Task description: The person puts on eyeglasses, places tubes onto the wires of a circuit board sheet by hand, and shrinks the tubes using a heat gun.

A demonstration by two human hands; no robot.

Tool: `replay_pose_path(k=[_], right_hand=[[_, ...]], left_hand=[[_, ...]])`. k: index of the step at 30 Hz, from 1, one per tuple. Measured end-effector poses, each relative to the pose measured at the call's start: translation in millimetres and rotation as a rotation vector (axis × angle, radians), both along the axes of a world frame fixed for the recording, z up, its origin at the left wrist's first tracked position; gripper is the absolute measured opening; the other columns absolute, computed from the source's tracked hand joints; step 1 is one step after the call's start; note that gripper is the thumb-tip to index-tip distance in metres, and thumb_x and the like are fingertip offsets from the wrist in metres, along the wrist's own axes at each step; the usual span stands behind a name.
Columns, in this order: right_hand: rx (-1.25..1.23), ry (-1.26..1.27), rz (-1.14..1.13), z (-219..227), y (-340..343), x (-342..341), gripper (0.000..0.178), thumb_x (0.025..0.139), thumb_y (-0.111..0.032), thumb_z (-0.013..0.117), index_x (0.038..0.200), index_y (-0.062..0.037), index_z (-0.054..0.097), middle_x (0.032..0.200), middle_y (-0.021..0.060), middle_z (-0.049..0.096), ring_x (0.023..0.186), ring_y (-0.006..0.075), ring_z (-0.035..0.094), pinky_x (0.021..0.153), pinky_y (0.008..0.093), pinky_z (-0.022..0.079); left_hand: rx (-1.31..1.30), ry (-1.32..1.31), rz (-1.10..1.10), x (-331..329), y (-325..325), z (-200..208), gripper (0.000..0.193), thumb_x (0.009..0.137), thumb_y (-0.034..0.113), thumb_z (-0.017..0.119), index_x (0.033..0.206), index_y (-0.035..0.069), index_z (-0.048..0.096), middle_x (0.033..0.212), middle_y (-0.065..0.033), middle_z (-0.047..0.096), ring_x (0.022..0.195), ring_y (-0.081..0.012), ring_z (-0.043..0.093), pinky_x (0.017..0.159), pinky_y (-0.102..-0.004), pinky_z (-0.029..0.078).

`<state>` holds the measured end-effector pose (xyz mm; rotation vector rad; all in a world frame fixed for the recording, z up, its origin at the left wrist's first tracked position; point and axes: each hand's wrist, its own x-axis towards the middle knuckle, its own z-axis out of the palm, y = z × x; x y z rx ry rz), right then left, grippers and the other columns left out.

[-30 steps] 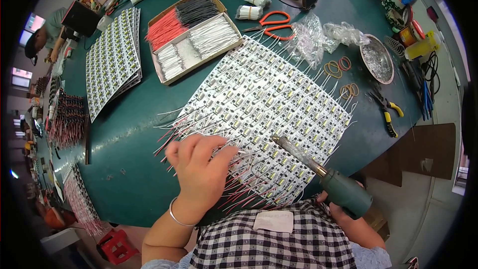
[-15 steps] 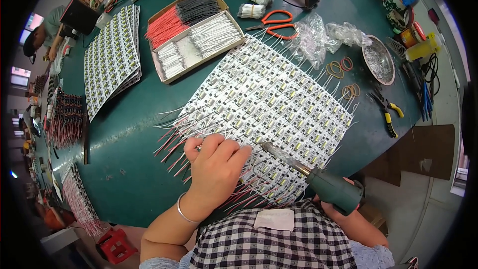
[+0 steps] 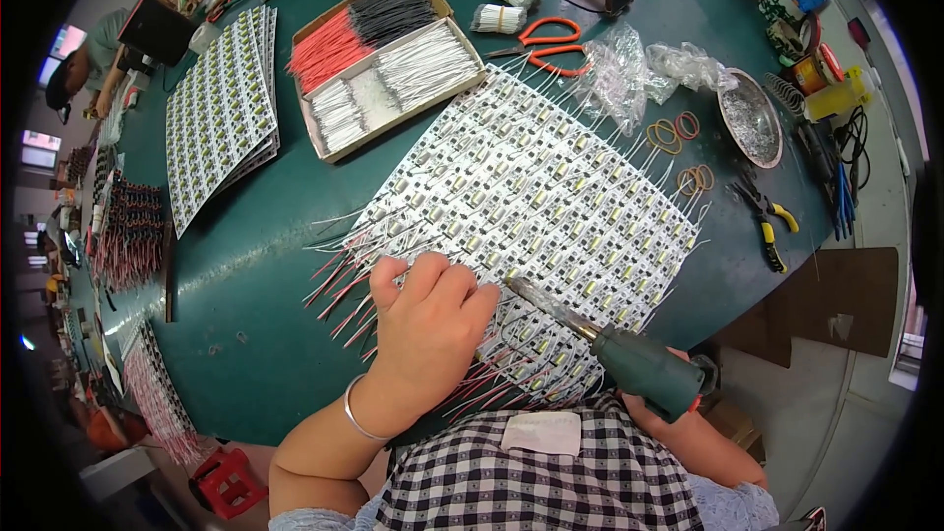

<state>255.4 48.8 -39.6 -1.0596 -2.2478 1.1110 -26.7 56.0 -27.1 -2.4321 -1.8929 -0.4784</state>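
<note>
A white panel of many small circuit boards [image 3: 551,187] lies at an angle before me, with wires along its edges. My left hand [image 3: 430,334] rests over its near-left part, fingers curled down and closed. The fingertips are hidden, so what they pinch does not show. My right hand [image 3: 654,413] grips a soldering iron [image 3: 644,369] with a thick dark green handle, which hides most of the fingers. The iron's metal tip points left at the panel, just right of my left fingers. Red and white wires [image 3: 339,300] stick out along the panel's near-left edge.
Beyond the panel stand a box of cut red, black and white wires [image 3: 379,69], orange-handled scissors [image 3: 551,44], plastic bags [image 3: 619,79] and a metal bowl [image 3: 749,118]. Yellow-black pliers [image 3: 767,226] lie right. More panels [image 3: 221,118] lean left; a person [image 3: 98,59] works far left.
My left hand has shifted slightly away from me and to the right. The soldering iron has moved a little to the left, its tip staying close to the same spot.
</note>
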Motion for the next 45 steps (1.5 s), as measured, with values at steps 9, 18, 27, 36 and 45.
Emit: replay_pose_path(k=[9, 18, 27, 36, 45], right_hand=[[-0.261, 0.191, -0.125, 4.9, -5.5, -0.2, 0.036, 0.085, -0.019, 0.057, 0.112, 0.0045, 0.055, 0.098, 0.0148, 0.063, 0.068, 0.0195, 0.063, 0.074, 0.0325, 0.048], [-0.286, 0.365, -0.234, -0.9, -10.3, -0.9, 0.027, 0.082, -0.014, 0.06, 0.104, 0.0022, 0.06, 0.085, 0.0088, 0.065, 0.069, 0.0148, 0.065, 0.062, 0.0248, 0.051], [-0.228, 0.132, -0.212, -9.4, -17.2, 1.5, 0.031, 0.071, -0.003, 0.067, 0.102, 0.0001, 0.062, 0.099, 0.0131, 0.064, 0.09, 0.0254, 0.063, 0.082, 0.0327, 0.048], [-0.234, 0.02, -0.162, -1.3, -10.6, -0.9, 0.032, 0.071, -0.005, 0.067, 0.102, -0.0011, 0.062, 0.103, 0.0133, 0.063, 0.094, 0.0276, 0.061, 0.085, 0.0349, 0.046], [-0.337, 0.337, -0.135, -12.6, -17.2, 8.7, 0.044, 0.09, -0.021, 0.05, 0.126, 0.0044, 0.043, 0.115, 0.0132, 0.056, 0.073, 0.018, 0.059, 0.07, 0.0317, 0.048]], left_hand=[[-0.018, 0.037, -0.001, 0.2, 1.2, 3.8, 0.01, 0.067, 0.011, 0.059, 0.074, 0.017, 0.063, 0.072, 0.0045, 0.05, 0.081, -0.0144, 0.048, 0.083, -0.0399, 0.026], [-0.016, 0.056, 0.001, 0.1, -0.3, 4.2, 0.013, 0.067, 0.012, 0.059, 0.076, 0.018, 0.066, 0.072, 0.0058, 0.053, 0.079, -0.0135, 0.05, 0.082, -0.039, 0.026], [0.005, 0.049, 0.0, 1.5, -1.3, 2.8, 0.014, 0.067, 0.012, 0.059, 0.077, 0.019, 0.066, 0.072, 0.006, 0.052, 0.079, -0.0131, 0.049, 0.082, -0.0389, 0.026], [0.03, 0.067, -0.018, 2.4, 2.1, 5.3, 0.005, 0.066, 0.013, 0.058, 0.069, 0.016, 0.06, 0.069, 0.0034, 0.047, 0.08, -0.0148, 0.047, 0.082, -0.04, 0.029], [0.022, 0.09, -0.024, 2.0, 3.5, 4.9, 0.004, 0.066, 0.013, 0.058, 0.066, 0.016, 0.058, 0.068, 0.0028, 0.047, 0.078, -0.0149, 0.047, 0.083, -0.0399, 0.028]])
